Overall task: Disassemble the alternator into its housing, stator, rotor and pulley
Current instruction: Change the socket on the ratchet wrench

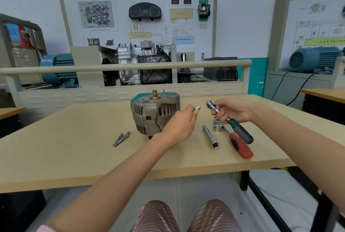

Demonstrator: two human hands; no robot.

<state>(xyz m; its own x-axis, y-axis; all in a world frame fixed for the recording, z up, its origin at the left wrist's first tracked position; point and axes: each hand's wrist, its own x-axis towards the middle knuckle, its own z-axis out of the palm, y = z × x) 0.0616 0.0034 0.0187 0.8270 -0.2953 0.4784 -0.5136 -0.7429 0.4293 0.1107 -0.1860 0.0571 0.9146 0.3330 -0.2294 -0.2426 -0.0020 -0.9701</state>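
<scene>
Head view shows the bench (pixel 74 157) carrying everything, its far edge running behind the alternator (pixel 155 114). The alternator stands near the middle of that far edge with its slip-ring shaft up and one long bolt still rising from the top face; that posture keeps the remaining fastener reachable from above. The housing looks whole, so I judge the task early: stator, rotor and pulley are not yet separated. Toward the right edge lie a red-handled tool (pixel 240 147), an extension bar (pixel 210 136) and a large socket (pixel 217 125), close together and within easy reach. Left of the alternator, nearer the front edge, the removed bolts (pixel 120 139) lie bunched, kept together so none strays. The right hand (pixel 233 111) grips the ratchet (pixel 227 120) just behind its head, square drive turned toward the other hand. The left hand (pixel 180 125) pinches a small socket (pixel 197 108) at its fingertips, close to the drive but not touching, probably about to be fitted.
</scene>
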